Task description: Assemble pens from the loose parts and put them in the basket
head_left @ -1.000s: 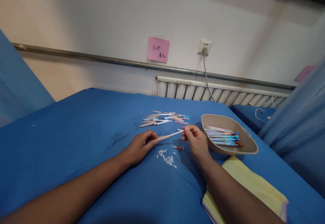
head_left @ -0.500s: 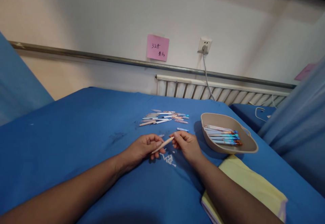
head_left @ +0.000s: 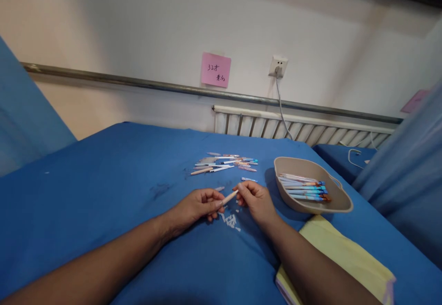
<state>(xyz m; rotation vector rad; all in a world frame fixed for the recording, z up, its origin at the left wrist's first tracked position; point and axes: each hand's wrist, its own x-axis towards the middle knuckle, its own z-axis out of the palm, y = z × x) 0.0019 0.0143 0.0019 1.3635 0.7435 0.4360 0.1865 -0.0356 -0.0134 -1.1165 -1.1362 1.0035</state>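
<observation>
My left hand (head_left: 198,205) and my right hand (head_left: 254,199) meet over the blue cloth, both pinching a pale peach pen barrel (head_left: 229,197) that slants up to the right between them. Small white scraps (head_left: 230,222) lie on the cloth just below the hands. A short pen part (head_left: 219,188) rests just above my left hand, and a light blue one (head_left: 248,179) lies above my right hand.
A scatter of pens and pen parts (head_left: 224,162) lies farther back. A beige tray (head_left: 336,203) at the right holds several blue pens (head_left: 304,187). A yellow pad (head_left: 340,254) lies under my right forearm. Behind are a radiator (head_left: 297,127), a wall socket (head_left: 278,66) and a pink note (head_left: 216,69).
The long thin white piece that my right hand held out from the barrel is no longer seen. Both hands have drawn closer together and nearer to me, over the white scraps.
</observation>
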